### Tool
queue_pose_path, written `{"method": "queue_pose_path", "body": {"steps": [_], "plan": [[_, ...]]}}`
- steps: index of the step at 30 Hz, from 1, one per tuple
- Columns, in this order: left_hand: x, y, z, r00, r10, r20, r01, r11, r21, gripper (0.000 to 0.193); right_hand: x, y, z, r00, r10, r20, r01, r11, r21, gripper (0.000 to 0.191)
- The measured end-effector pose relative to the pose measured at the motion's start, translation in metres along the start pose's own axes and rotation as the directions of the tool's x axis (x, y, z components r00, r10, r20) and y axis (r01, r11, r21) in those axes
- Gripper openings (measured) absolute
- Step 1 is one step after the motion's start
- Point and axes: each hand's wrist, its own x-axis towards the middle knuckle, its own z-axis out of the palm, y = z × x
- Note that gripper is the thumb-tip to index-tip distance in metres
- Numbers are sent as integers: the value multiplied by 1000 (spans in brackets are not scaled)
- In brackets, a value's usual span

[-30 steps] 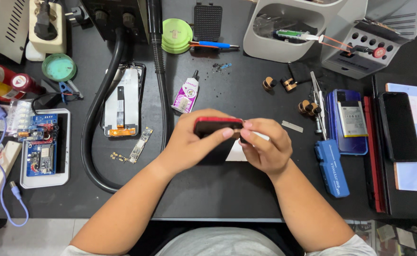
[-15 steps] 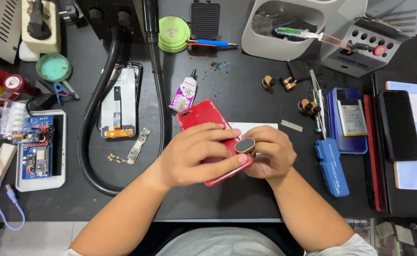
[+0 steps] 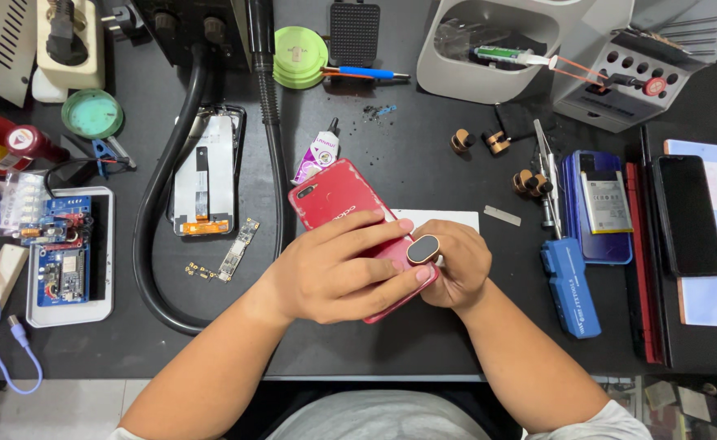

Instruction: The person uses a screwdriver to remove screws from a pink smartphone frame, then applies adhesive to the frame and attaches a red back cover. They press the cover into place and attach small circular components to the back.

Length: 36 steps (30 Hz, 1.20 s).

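Note:
A red phone [image 3: 338, 204] lies back-up and slanted on the black mat, its camera end pointing up-left. My left hand [image 3: 334, 273] lies over its lower half with fingers spread across the back. My right hand [image 3: 454, 265] grips the phone's lower right end, and a small black oval part with a gold rim [image 3: 423, 248] sits at its fingertips. A white card [image 3: 444, 218] lies just behind my hands.
A bare phone screen frame [image 3: 203, 171] and a thick black hose [image 3: 153, 204] lie left. A glue tube [image 3: 316, 155] is behind the phone. A blue tool [image 3: 570, 285], tweezers [image 3: 544, 167], a blue phone with battery [image 3: 604, 204] and a black phone [image 3: 688, 216] lie right. Circuit boards in a white tray [image 3: 65, 257] are far left.
The red phone went from edge-on between my fingers to back-up and flat. My left hand spread over it and the oval part came into view at my right fingertips.

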Motion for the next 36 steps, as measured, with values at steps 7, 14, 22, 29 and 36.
{"method": "queue_pose_path", "body": {"steps": [7,14,22,29,36], "plan": [[-1,0,2,1000,-9,-5,9,999,-32,36,-4,-3,1,998,68,1,-68,992,106,36],[-2,-1,0,1000,26,-7,-26,1000,-6,34,-5,-3,0,993,112,29,-115,976,185,32],[-2,1,-3,996,91,-7,-86,959,269,30,-15,0,-3,978,201,59,-209,917,339,35],[0,-1,0,995,93,-24,-85,971,223,27,-24,0,-3,971,240,23,-234,916,326,30],[2,-2,2,996,78,-43,-68,980,188,28,-22,-1,-6,974,225,5,-220,949,224,26]]}}
